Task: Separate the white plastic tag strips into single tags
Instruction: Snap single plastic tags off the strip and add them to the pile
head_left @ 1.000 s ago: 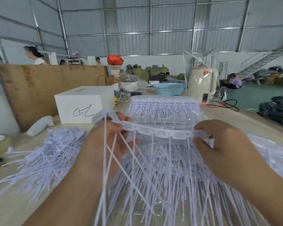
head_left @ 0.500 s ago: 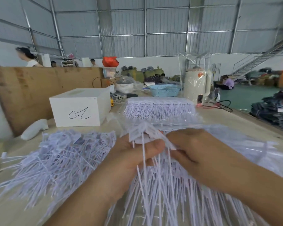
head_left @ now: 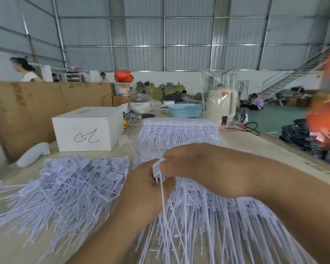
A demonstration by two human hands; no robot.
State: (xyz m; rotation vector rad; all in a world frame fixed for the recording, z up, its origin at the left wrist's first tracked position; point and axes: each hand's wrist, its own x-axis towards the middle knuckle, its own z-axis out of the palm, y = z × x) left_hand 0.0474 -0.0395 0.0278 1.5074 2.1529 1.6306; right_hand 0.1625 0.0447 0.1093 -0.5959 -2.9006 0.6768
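Head view: a bunched tag strip [head_left: 157, 169] is held between both hands at table centre, its thin tails hanging down over the heap below. Left hand [head_left: 147, 189] is curled round the tag heads, thumb side pressed to them; right hand [head_left: 200, 168] is curled over from the right, fingers pinching the same bunch, though fingertip contact is partly hidden. Loose single tags [head_left: 69, 187] are piled to the left on the table [head_left: 17, 250]; unsplit strips [head_left: 179, 130] are stacked further back, near the white box [head_left: 88, 128]. Tags are judged light, thin and springy, heads stiff, tails floppy and easily tangled. Hold is best taken at the flat heads near the joining bar, not the tails; the plastic looks smooth, so slipping and snagging are judged likely
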